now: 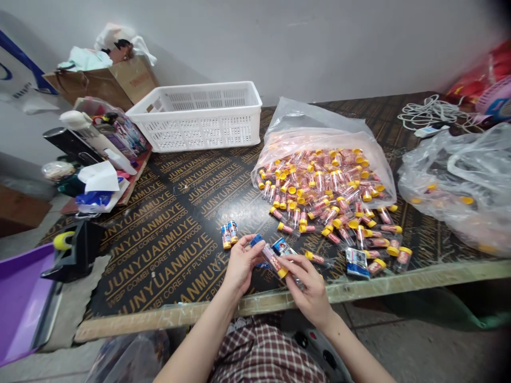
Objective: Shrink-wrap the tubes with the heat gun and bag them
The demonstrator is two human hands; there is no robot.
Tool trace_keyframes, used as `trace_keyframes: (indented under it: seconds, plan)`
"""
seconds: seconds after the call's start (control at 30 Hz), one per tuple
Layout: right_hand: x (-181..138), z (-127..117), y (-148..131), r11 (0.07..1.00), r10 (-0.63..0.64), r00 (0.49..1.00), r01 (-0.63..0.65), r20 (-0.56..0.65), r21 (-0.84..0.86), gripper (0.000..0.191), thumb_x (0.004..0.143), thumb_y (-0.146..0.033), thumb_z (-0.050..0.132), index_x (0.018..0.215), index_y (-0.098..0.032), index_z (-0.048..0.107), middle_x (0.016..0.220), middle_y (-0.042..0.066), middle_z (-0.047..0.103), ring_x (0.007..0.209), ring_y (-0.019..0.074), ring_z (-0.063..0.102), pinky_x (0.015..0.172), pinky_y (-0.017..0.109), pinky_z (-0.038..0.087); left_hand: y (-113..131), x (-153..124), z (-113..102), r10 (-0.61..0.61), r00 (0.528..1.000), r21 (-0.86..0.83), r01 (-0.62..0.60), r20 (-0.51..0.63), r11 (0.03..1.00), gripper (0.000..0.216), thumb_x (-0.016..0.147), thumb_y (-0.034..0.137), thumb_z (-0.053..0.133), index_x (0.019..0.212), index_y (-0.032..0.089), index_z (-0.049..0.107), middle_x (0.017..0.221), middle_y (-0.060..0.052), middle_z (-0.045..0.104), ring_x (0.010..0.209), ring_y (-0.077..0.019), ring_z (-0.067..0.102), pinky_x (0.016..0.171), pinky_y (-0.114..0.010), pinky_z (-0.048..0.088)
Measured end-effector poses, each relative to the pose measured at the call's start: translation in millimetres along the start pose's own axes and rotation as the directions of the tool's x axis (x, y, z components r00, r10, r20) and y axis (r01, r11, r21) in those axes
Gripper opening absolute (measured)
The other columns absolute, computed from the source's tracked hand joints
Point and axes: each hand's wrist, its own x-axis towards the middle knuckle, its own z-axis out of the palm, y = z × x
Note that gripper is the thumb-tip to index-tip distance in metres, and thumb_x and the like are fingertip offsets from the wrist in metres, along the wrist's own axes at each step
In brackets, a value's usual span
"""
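Between my two hands, just above the table's front edge, is a clear candy tube (271, 259) with pink and red bits inside. Its yellow cap points toward me and a blue piece, perhaps a label, sits at its far end. My left hand (241, 266) pinches the tube near that blue end. Closed on the yellow-cap end are the fingers of my right hand (309, 290). Behind them a blue printed packet (282, 247) lies on the table, partly hidden. Two tubes with blue wraps (229, 234) stand left of my hands.
Many yellow-capped tubes (319, 183) spill from a clear plastic bag (319, 119). Another blue packet (357, 263) lies by the front edge. A white basket (207, 127) stands behind, a tape dispenser (75, 250) at left, a plastic bag (471, 186) and white cable (431, 113) at right.
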Motion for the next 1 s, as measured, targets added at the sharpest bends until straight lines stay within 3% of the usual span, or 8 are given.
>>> trace_keyframes:
  seconds: [0.17,0.3,0.47,0.6,1.0]
  plan:
    - [10,-6,1,0.998,-0.033,0.999,0.035,0.033,-0.045,0.073,0.074,-0.007,0.054,0.139,-0.031,0.032,0.132,0.01,0.037,0.12,0.0256,0.044,0.095,0.043,0.044,1,-13,-1,-0.146,0.972,0.172,0.114,0.185,0.978,0.042,0.056,0.032,0.081,0.087,0.01,0.064,0.076,-0.006,0.069,0.062,-0.0111,0.062,0.059,-0.021,0.048]
    - [17,-11,0,0.999,-0.045,0.986,0.04,0.163,0.037,0.081,0.068,-0.007,0.053,0.141,-0.027,0.025,0.147,0.01,0.022,0.132,0.0294,0.028,0.103,0.049,0.035,1,-20,1,-0.201,0.943,0.222,0.143,0.266,0.964,0.038,0.064,0.04,0.074,0.084,0.008,0.068,0.071,-0.006,0.068,0.058,-0.0106,0.059,0.058,-0.022,0.047]
    - [14,-10,3,0.978,-0.043,0.956,-0.019,0.289,0.208,0.087,0.061,-0.005,0.051,0.141,-0.025,0.023,0.141,0.01,0.037,0.127,0.0271,0.039,0.103,0.046,0.036,-2,-25,3,-0.226,0.944,0.214,0.176,0.24,0.961,0.035,0.057,0.038,0.079,0.075,0.01,0.068,0.064,-0.003,0.064,0.053,-0.0099,0.057,0.055,-0.022,0.046]
    - [11,-7,2,0.958,0.015,0.966,-0.088,0.259,0.272,0.083,0.06,-0.005,0.051,0.138,-0.026,0.03,0.134,0.009,0.045,0.121,0.0253,0.047,0.101,0.042,0.04,-4,-27,4,-0.232,0.945,0.229,0.179,0.229,0.957,0.034,0.057,0.038,0.079,0.074,0.01,0.068,0.064,-0.003,0.065,0.054,-0.0115,0.058,0.053,-0.022,0.044]
    - [11,-3,-1,0.927,0.027,0.974,-0.109,0.225,0.359,0.085,0.059,-0.004,0.051,0.138,-0.027,0.029,0.133,0.009,0.045,0.121,0.0251,0.046,0.101,0.042,0.04,-4,-30,5,-0.214,0.949,0.212,0.165,0.233,0.963,0.036,0.058,0.038,0.078,0.077,0.01,0.067,0.062,-0.003,0.064,0.05,-0.0091,0.055,0.051,-0.02,0.044]
